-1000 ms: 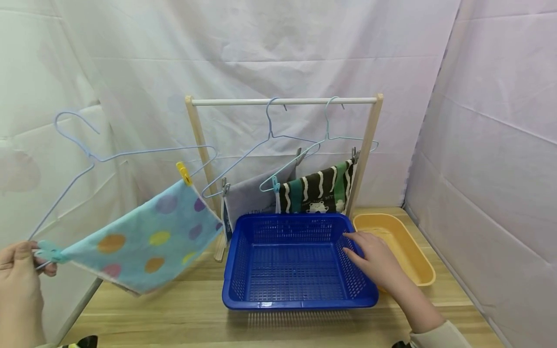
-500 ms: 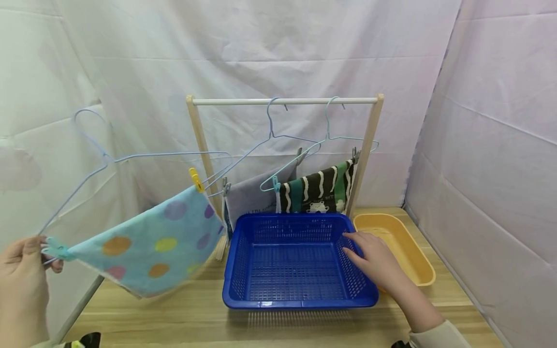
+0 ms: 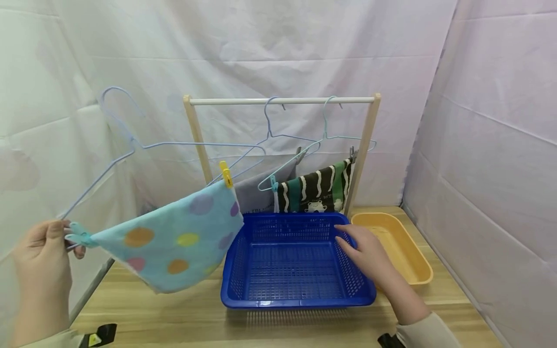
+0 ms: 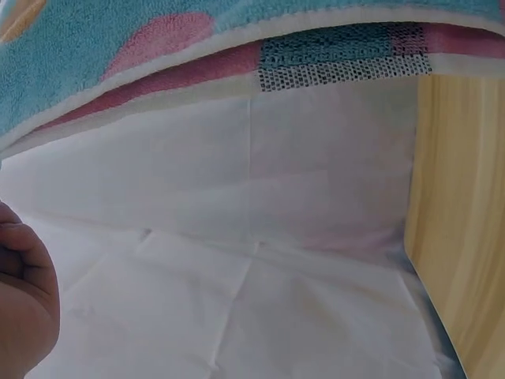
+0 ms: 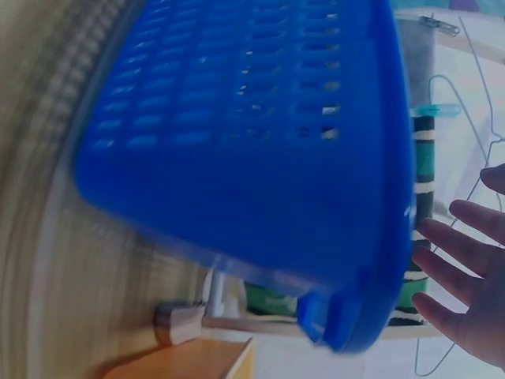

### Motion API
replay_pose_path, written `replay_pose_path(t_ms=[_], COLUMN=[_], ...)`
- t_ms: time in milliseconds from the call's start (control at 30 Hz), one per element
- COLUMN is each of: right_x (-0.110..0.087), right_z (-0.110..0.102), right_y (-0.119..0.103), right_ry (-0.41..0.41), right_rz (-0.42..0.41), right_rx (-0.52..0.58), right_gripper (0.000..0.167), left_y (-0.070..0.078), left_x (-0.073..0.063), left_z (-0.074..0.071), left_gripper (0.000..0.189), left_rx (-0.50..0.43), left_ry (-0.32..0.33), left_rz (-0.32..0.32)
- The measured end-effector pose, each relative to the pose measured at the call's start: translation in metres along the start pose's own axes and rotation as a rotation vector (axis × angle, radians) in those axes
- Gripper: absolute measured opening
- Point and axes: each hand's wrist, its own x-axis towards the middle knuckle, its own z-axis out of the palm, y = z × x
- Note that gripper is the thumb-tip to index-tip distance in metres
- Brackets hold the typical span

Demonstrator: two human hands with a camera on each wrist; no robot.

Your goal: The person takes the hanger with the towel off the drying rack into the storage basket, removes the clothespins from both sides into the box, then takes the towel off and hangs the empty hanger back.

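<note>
At the left of the head view, my left hand (image 3: 48, 256) pinches the lower left end of a lavender-blue wire hanger (image 3: 187, 143). A light blue polka-dot towel (image 3: 169, 241) hangs from its bottom bar, fixed by a teal clothespin (image 3: 80, 235) beside my fingers and a yellow clothespin (image 3: 226, 174) at the far end. The hanger is tilted, its hook free in the air. My right hand (image 3: 367, 253), fingers spread, is over the right rim of a blue perforated basket (image 3: 300, 303); contact is unclear. In the left wrist view the towel's underside (image 4: 339, 55) shows.
Behind the basket stands a wooden rack with a white rod (image 3: 235, 101). Two hangers on it carry a grey towel (image 3: 261, 191) and a dark striped towel (image 3: 319, 188). A yellow tray (image 3: 404, 251) sits at the right. White cloth walls surround the wooden table (image 3: 174, 319).
My left hand has carried the hanger and towel rightward and slightly up, so the towel's right corner now overlaps the basket's left edge. My right hand has stayed nearly still.
</note>
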Motion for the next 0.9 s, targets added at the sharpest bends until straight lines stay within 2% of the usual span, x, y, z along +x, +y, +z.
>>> replay_pose_path(t_ms=[167,333,433,633,733,900], right_x=[0.006,0.007,0.008,0.011,0.013,0.015], right_z=[0.002,0.004,0.003,0.000,-0.001,-0.003], right_y=[-0.009,-0.014,-0.017,-0.023,-0.027,-0.032], right_ry=[0.028,0.027,0.040,0.128,0.177,0.221], right_rz=[-0.025,-0.024,-0.018,-0.055,-0.093,-0.122], right_rx=[0.035,0.051,0.061,0.090,0.101,0.117], right_gripper=[0.031,0.031,0.030,0.027,0.025,0.024], left_y=[0.000,-0.002,-0.003,-0.002,-0.002,-0.003], left_x=[-0.007,-0.012,-0.014,-0.020,-0.023,-0.028], left_z=[0.019,0.035,0.046,0.067,0.077,0.091], left_gripper=[0.027,0.026,0.026,0.028,0.028,0.027], left_rx=[0.013,0.028,0.050,0.121,0.117,0.144], left_ry=[-0.061,-0.091,-0.114,-0.130,-0.142,-0.194], left_rz=[0.007,-0.008,0.012,-0.027,-0.054,-0.015])
